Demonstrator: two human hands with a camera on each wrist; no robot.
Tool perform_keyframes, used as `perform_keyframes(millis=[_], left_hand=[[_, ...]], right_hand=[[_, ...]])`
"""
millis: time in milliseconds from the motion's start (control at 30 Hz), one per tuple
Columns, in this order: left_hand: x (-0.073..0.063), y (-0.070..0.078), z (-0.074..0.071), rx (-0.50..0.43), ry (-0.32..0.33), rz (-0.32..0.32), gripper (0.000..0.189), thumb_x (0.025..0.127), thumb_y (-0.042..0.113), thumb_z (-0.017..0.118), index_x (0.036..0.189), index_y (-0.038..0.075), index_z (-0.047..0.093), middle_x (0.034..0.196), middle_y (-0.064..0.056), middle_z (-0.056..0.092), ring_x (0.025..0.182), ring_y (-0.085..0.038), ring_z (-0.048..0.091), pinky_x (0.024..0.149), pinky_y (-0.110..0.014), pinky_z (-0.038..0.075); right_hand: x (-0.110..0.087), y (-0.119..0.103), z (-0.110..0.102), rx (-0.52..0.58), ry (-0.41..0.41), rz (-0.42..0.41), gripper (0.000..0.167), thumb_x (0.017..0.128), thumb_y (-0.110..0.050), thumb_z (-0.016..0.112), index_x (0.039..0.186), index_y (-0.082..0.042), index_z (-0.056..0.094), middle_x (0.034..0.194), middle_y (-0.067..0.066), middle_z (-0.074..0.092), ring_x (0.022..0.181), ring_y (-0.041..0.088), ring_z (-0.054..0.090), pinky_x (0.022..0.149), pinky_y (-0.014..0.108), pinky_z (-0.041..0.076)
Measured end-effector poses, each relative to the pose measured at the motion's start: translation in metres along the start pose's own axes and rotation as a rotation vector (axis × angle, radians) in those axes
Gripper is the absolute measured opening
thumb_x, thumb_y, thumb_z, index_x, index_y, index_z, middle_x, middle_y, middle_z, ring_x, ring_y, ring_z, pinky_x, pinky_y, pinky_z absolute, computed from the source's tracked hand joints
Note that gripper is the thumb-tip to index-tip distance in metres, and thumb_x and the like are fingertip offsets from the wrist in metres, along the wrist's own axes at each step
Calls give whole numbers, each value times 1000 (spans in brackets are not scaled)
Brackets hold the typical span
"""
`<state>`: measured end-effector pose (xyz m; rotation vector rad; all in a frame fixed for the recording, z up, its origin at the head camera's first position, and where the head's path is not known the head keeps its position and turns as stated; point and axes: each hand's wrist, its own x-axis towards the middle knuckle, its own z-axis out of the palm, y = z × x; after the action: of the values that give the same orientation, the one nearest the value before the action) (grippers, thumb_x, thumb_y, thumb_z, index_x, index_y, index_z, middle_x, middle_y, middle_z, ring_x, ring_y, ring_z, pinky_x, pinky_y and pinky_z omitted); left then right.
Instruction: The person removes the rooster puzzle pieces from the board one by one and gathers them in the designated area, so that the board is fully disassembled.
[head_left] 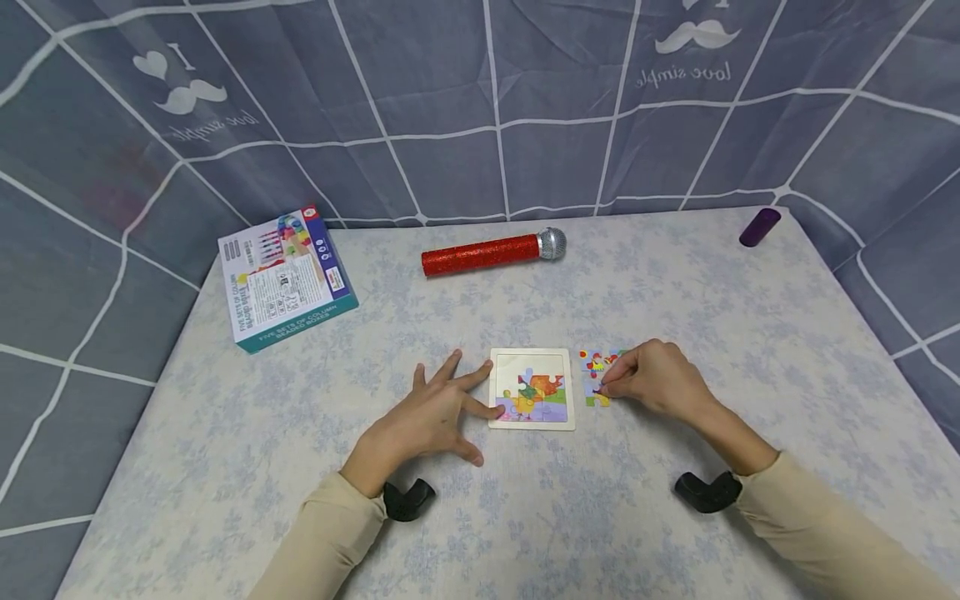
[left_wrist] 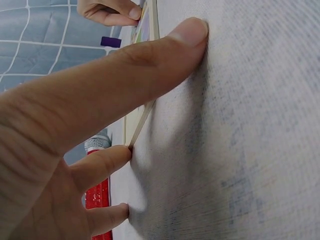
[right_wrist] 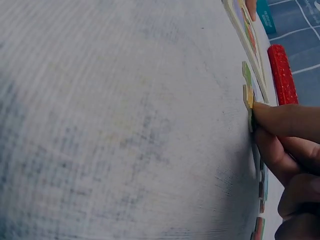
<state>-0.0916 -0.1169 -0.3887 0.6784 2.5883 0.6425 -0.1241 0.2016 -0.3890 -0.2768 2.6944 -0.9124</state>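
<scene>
A square wooden puzzle board (head_left: 532, 426) lies flat in the middle of the table, with joined picture pieces in its lower and right part and bare wood showing at its upper left. My left hand (head_left: 427, 421) is spread beside it, fingertips touching the board's left side. In the left wrist view the thumb sits on or just over the cloth, off the board. Right of the board lie several loose jigsaw pieces (head_left: 590, 365). My right hand (head_left: 660, 379) pinches a jigsaw piece (right_wrist: 249, 100) between thumb and index finger, low among them; the fingers partly hide it.
Behind the board lies a red glittery microphone (head_left: 483, 254). A boxed bead set (head_left: 288, 283) stands at the back left, and a small purple cylinder (head_left: 760, 227) at the back right. A grey gridded curtain (head_left: 450, 100) hangs along the table's rear.
</scene>
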Motion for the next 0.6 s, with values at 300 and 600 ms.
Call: perform_keyframes(millis=[300, 600], left_hand=[[0, 0, 0, 0, -10, -6, 64, 59, 30, 94, 119, 24, 73, 158, -4, 31, 148, -41, 2, 103, -78, 1], [1, 0, 0, 7, -16, -2, 63, 60, 32, 94, 119, 27, 73, 158, -2, 31, 148, -41, 2, 103, -78, 3]], right_hand=[[1, -12, -3, 22, 57, -21, 4, 82, -18, 77, 83, -16, 80, 83, -3, 74, 74, 14, 58, 61, 31, 42], [17, -41, 25, 81, -22, -111, 19, 83, -12, 77, 102, -9, 78, 99, 6, 73, 61, 14, 46, 54, 26, 36]])
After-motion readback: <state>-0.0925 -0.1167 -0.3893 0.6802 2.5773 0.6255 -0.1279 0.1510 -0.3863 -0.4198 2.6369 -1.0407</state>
